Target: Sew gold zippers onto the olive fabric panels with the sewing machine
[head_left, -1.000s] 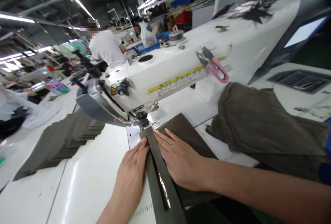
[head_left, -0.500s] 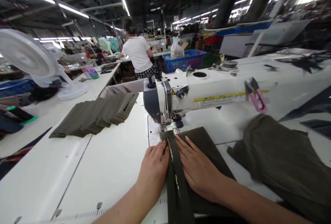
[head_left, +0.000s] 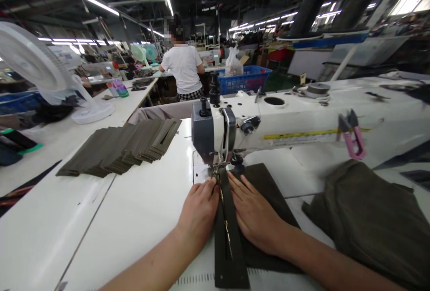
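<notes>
My left hand (head_left: 199, 212) lies flat, fingers together, on the white table against the left edge of an olive fabric strip with a zipper (head_left: 227, 233). My right hand (head_left: 254, 215) presses flat on the olive fabric panel (head_left: 268, 188) just right of the zipper. Both sets of fingertips point at the presser foot (head_left: 217, 171) of the white sewing machine (head_left: 289, 125), where the strip's far end sits under the needle. Neither hand grips anything.
A fanned stack of olive fabric pieces (head_left: 124, 147) lies left of the machine. A heap of olive cloth (head_left: 372, 219) lies at right. Pink thread snips (head_left: 352, 136) rest on the machine arm. A white fan (head_left: 40, 76) stands far left. A person in a white shirt (head_left: 183, 69) works beyond.
The view has swung and levelled, so the machine now faces me squarely. My hands have stayed flat beside the zipper strip, a little closer to the presser foot.
</notes>
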